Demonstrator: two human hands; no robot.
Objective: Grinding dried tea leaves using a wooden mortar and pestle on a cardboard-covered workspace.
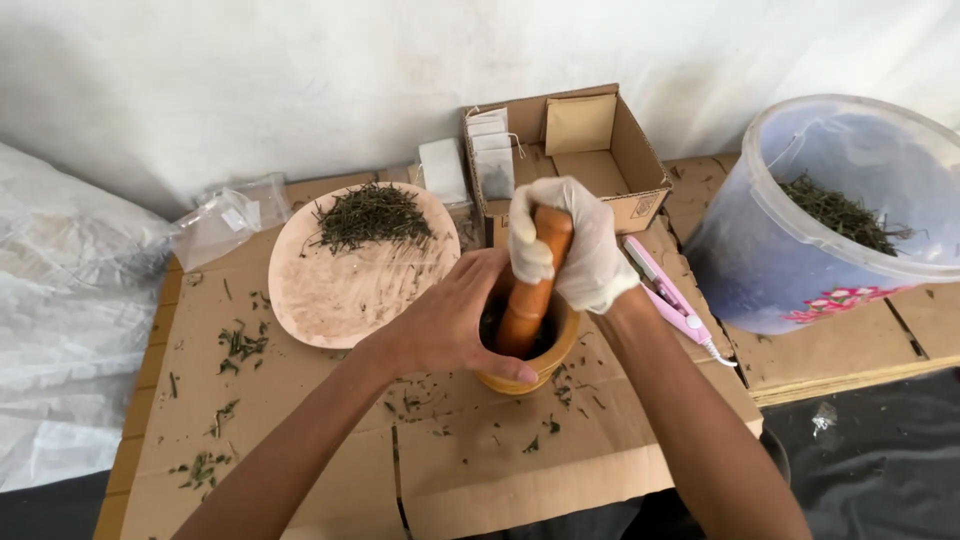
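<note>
Now the gloved right hand (575,245) clenches the orange-brown wooden pestle (530,295) upright in the round wooden mortar (545,355) at frame centre; the bare left hand (455,320) grips its rim. Best press straight down, mortar braced against the cardboard sheet (330,440).

Light soft and even, daylight-like, moderately bright; you get no hard shadows. Faint shade under your forearms and beside the mortar (520,345). White wall (300,80) slightly overexposed, detail washed out. Mild glare on the translucent bucket (790,250). Wide-angle bending at frame edges. Focus sharp at centre; bottom-right corner dark, murky.
</note>
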